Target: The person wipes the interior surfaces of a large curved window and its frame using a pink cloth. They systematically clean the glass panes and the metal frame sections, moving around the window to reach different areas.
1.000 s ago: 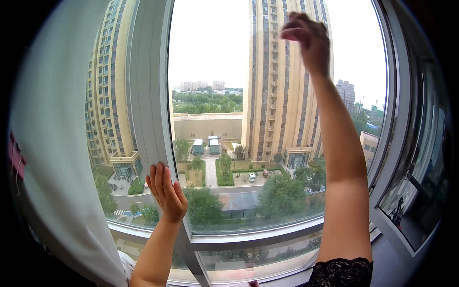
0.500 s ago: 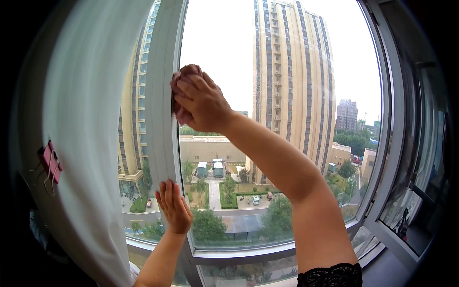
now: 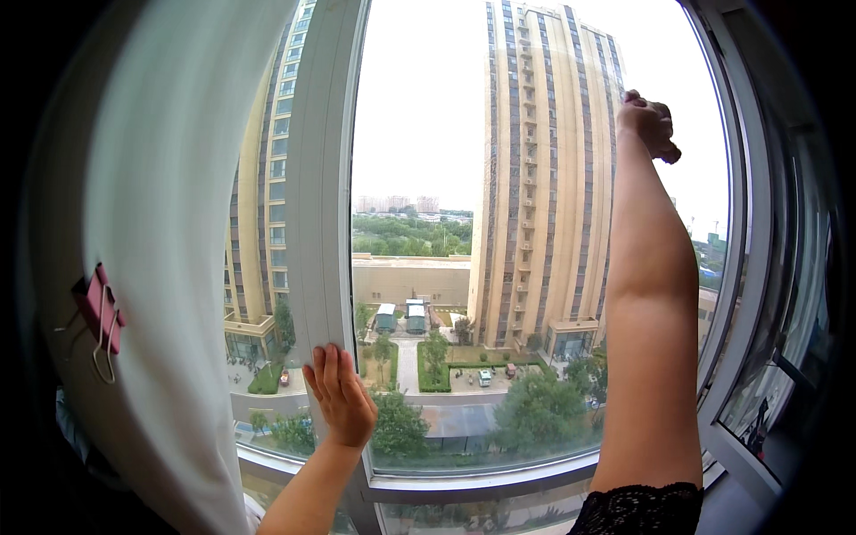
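Head view: left hand [image 3: 341, 398] pressed flat, fingers spread wide, against the grey window frame [image 3: 319, 178] low down, just above the sill [image 3: 481, 486]. Right hand [image 3: 649, 123] raised high on the window pane [image 3: 428, 134] near the upper right edge, fingers curled tight around something small and dark, hard to tell what. White curtain [image 3: 169, 250] at left, pink binder clip [image 3: 98, 314] pinned on it.
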The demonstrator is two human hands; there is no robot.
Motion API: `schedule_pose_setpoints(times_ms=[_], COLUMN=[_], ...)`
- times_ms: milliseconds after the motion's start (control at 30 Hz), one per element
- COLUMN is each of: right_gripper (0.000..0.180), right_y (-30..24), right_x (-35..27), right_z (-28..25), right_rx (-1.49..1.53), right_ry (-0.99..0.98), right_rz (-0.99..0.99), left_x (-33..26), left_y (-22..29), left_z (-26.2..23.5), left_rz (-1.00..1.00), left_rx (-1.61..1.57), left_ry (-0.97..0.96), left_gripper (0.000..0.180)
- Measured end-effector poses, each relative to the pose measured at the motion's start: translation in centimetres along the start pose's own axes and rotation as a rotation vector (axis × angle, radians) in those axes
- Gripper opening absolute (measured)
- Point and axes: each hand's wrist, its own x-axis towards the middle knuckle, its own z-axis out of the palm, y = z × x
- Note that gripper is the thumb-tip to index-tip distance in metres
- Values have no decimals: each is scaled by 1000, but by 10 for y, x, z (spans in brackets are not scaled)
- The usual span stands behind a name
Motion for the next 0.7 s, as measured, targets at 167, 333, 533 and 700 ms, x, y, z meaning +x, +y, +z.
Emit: schedule_pose_setpoints(times_ms=[167,333,533,700], right_gripper=[39,39,42,39], right_y=[-182,-209,-88,115], right_x=[-165,-300,-285,-139], right_z=[-41,-82,-102,-84], right_rx=[308,707,714,272], right_ry=[68,-243,-179,103], right_rz=[-674,-1017,-1149,-605], left_x=[1,2,2,11], left_y=[-4,0,-26,-14], left_z=[-4,4,-14,-9], left_rz=[36,33,62,65], left_rx=[42,5,80,78], left_ry=[-5,-48,-15,16], left_gripper=[51,53,47,49])
